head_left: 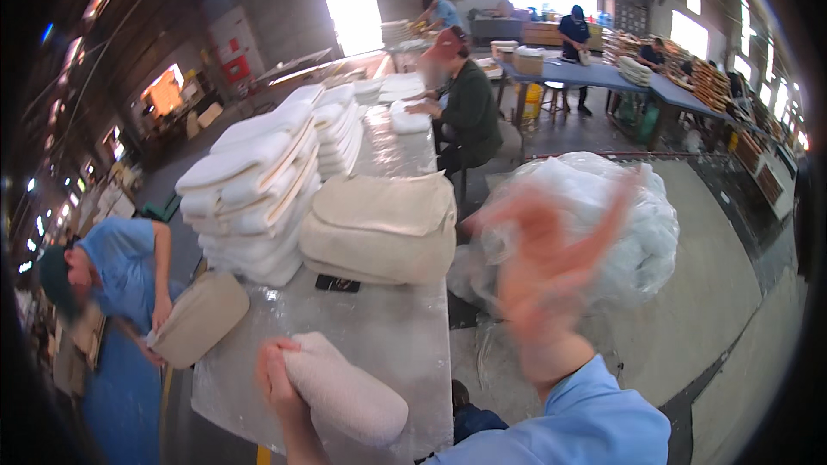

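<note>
Light-blue sleeve (560,422) in the foreground, a worker raises an open right hand (544,263), blurred and with fingers spread, before a clear plastic bag (642,237) of white material. The left hand (277,375) grips one end of an off-white, rounded cushion (351,396) at the near end of a shiny-topped worktable (250,336); whether it touches the surface cannot be told. Beyond sit a folded beige cushion (379,237), a black phone (337,283) and stacked white padding (245,176).
</note>
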The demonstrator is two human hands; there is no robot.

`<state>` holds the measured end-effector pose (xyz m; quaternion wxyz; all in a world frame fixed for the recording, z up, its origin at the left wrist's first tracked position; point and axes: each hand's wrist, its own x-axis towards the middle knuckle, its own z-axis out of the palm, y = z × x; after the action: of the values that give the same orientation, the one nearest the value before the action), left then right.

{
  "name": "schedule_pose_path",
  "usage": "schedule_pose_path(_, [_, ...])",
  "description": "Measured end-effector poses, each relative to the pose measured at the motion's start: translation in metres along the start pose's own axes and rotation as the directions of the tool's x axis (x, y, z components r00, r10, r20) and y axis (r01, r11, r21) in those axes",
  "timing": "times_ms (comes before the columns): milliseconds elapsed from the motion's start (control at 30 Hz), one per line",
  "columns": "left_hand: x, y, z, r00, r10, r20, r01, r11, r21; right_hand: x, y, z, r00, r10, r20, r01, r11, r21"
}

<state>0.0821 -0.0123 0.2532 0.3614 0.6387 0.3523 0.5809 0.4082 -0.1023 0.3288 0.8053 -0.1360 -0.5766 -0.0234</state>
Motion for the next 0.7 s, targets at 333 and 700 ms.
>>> schedule_pose_path(333, [0.042, -0.034, 0.000, 0.998, -0.030, 0.047, 0.029, 0.999, 0.021, -0.012, 0.038, 0.033, 0.951, 0.260, -0.169, -0.245, 0.964, 0.103])
schedule_pose_path(700, [-0.034, 0.031, -0.003, 0.998, 0.044, 0.045, -0.057, 0.939, 0.340, -0.130, 0.069, 0.144, 0.364, 0.798, 0.481, -0.917, 0.216, 0.335])
